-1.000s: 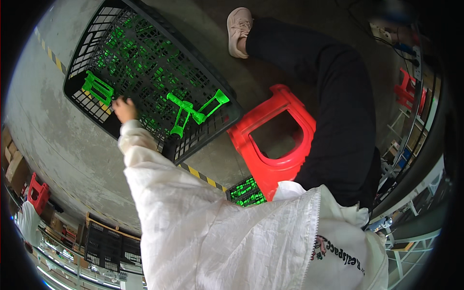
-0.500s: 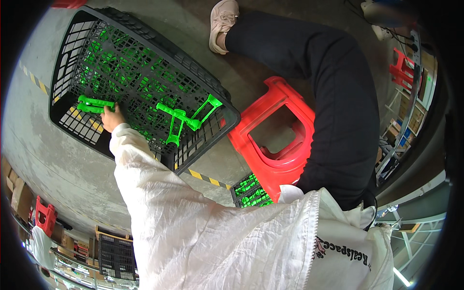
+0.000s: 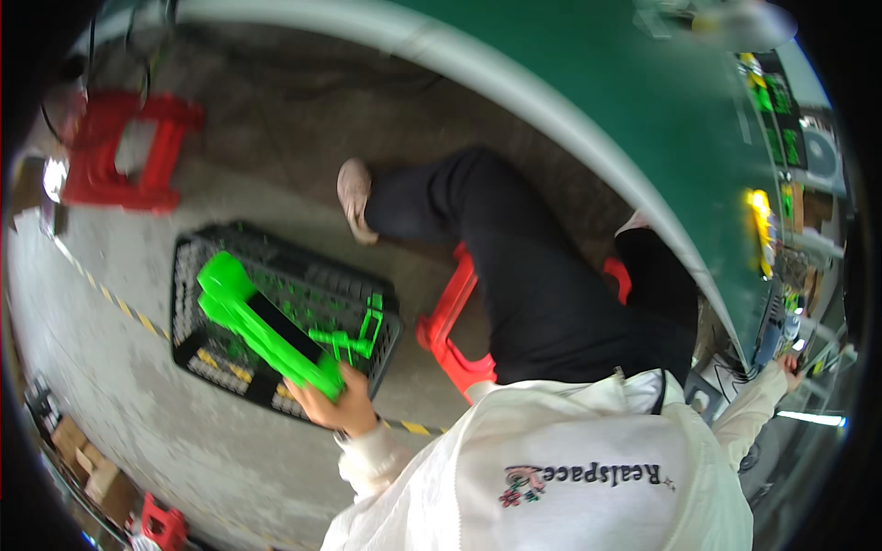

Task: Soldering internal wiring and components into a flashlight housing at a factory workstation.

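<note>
My left hand (image 3: 338,409) is closed around one end of a long bright green plastic part (image 3: 262,326) with a dark lengthwise opening and a wider, rounded far end. The part is raised above a black slatted crate (image 3: 299,266), hiding some of its inside. Down in the crate lie more green plastic pieces (image 3: 354,338), thin and jointed. Far to the right, my right hand (image 3: 788,369) reaches out by the cluttered end of the workbench; it is small in view and its fingers are not clear.
A green-topped workbench (image 3: 588,101) with a pale curved edge runs along the right. Under me is a red stool (image 3: 450,321); another red stool (image 3: 129,151) stands at far left. Yellow-black floor tape (image 3: 129,312) passes beneath the crate. Cardboard boxes (image 3: 101,473) sit lower left.
My left hand has lifted the green part up out of the crate, closer to me. The view has swung right, bringing the workbench and my right hand into sight.
</note>
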Demonstrator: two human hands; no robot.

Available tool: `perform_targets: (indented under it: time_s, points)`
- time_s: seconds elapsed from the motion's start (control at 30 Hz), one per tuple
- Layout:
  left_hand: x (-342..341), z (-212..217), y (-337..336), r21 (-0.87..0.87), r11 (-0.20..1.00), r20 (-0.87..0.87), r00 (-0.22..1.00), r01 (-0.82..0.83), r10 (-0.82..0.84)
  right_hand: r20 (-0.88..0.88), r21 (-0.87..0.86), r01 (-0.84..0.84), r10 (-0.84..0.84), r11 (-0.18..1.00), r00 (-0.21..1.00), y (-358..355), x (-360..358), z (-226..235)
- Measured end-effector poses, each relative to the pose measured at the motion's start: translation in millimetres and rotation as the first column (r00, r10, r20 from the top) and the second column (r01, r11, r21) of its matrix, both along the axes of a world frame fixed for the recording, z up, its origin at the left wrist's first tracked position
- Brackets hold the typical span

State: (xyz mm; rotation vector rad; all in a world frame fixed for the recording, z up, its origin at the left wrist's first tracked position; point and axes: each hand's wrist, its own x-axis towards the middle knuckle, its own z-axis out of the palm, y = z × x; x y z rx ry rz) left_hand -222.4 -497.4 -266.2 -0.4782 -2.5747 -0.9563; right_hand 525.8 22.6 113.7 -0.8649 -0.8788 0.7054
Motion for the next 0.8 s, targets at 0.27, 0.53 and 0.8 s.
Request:
perform_targets:
  time_s: [0.27, 0.53, 0.8]
  points:
    - [18.4, 202.6, 118.3, -0.195, 0.363, -0.397, 0.265, 0.911, -0.879, -0.179, 0.112, -0.006, 0.026, 0.994, 0.984, -36.9, -116.8, -97.8]
    - [-33.1, 247.4, 310.3, -0.402, 0.202, -0.233, 0.113, 0.893, -0.966, -0.182, 0.106, -0.033, 0.052, 0.994, 0.982, -42.4, -225.6, -133.7]
    - [-61.7, 277.6, 361.3, -0.632, 0.059, -0.036, 0.047, 0.772, -0.998, -0.156, 0.121, 0.013, 0.006, 0.993, 0.988, -32.9, -261.9, -140.5]
